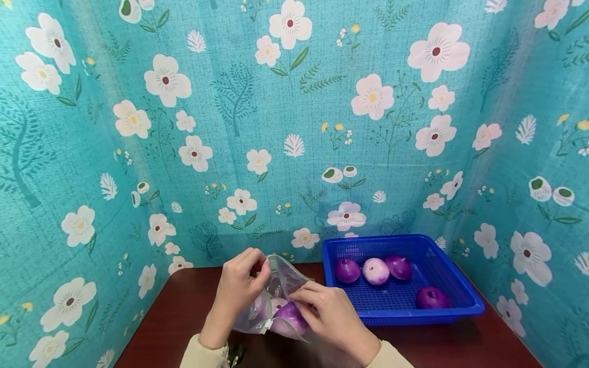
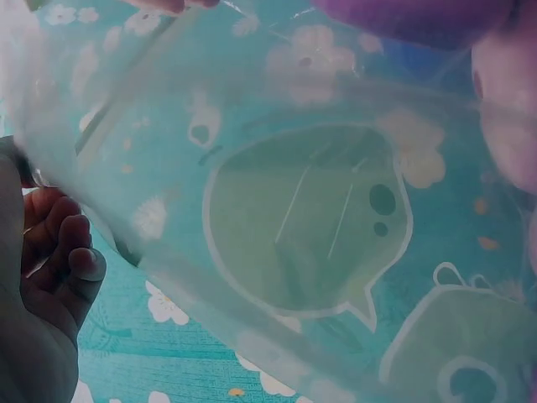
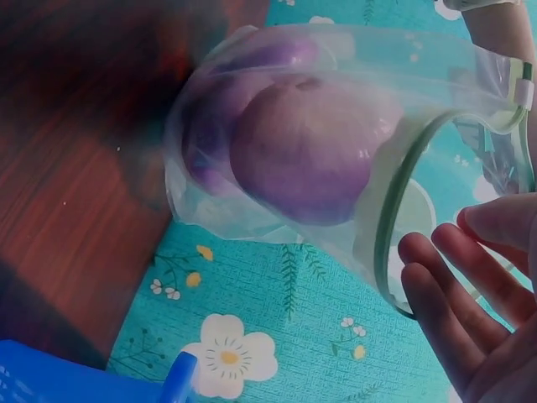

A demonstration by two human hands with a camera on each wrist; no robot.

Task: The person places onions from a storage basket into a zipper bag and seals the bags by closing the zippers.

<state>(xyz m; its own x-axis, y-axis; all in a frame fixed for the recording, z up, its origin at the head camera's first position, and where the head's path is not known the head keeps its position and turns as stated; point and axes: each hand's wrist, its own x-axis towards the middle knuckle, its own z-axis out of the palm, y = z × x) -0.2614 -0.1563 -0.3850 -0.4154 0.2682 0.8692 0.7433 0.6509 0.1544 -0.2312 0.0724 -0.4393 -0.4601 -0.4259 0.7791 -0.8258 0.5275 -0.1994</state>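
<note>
A clear zip bag [image 1: 294, 276] with a green-edged mouth and a white slider [image 1: 267, 325] stands at the front of the table. Inside it are several purple onions [image 3: 310, 151], one of them showing a pale face. My left hand [image 1: 241, 278] pinches the bag's rim on the far left side, its other fingers curled in the left wrist view. At the right of the mouth is my right hand [image 1: 326, 312], fingers loosely extended, fingertips right at the green rim [image 3: 393, 218]. Pale printed shapes [image 2: 310, 218] on the bag's side fill the left wrist view.
A blue plastic basket [image 1: 460, 304] stands to the right on the dark red-brown table [image 1: 188, 301], with a pale onion [image 1: 376, 271] and several purple onions [image 1: 432, 298] in it. Teal flowered cloth [image 1: 276, 128] hangs behind and on both sides.
</note>
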